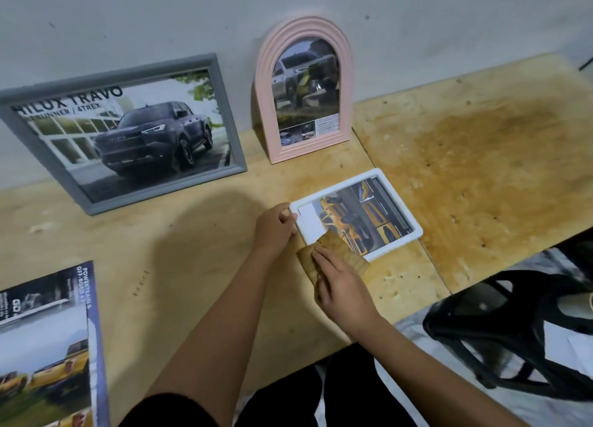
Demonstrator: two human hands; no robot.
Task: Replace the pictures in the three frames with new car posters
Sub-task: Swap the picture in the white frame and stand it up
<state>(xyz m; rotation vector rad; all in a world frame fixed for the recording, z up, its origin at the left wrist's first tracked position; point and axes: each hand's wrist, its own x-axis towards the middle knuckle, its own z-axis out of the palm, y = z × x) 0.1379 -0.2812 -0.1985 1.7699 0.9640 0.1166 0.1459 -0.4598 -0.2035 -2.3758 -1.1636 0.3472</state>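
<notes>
On the plywood table (pixel 481 157), left hand (pixel 277 227) pinches the white frame (pixel 340 184) steady while right hand (pixel 343 288) lies flat on the backing board (pixel 306 263), best slid in squarely.

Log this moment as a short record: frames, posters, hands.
grey frame: leans on wall, holds dark truck poster
pink arched frame: leans on wall, holds truck picture
white frame: flat on table, yellow car poster inside
backing board: partly over white frame's near corner
left hand: grips white frame's left corner
right hand: fingers flat on backing board
loose poster: flat at table's near left
</notes>
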